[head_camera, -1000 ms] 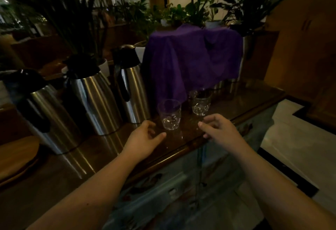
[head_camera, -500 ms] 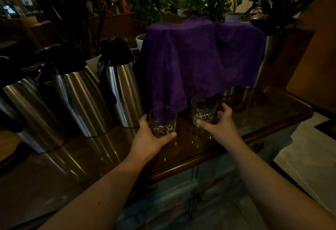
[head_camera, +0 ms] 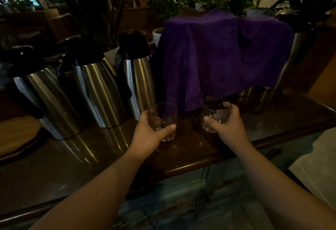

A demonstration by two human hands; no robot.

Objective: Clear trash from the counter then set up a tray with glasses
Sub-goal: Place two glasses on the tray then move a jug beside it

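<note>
Looks like the glasses part of the job is underway. Near the counter's (head_camera: 190, 164) front edge, the left tumbler (head_camera: 164, 120) is wrapped by the left hand (head_camera: 151, 131), and the right tumbler (head_camera: 213, 115), just in front of the purple cloth (head_camera: 223, 55), is gripped by the right hand (head_camera: 227, 122). Both are kept upright, long axis vertical, mouths pointing up. No tray can be made out for sure, so one has to be found next and the glasses carried level to it.

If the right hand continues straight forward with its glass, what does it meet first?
Probably the hanging purple cloth just behind the glass that the right hand grips; depth is unclear.
</note>
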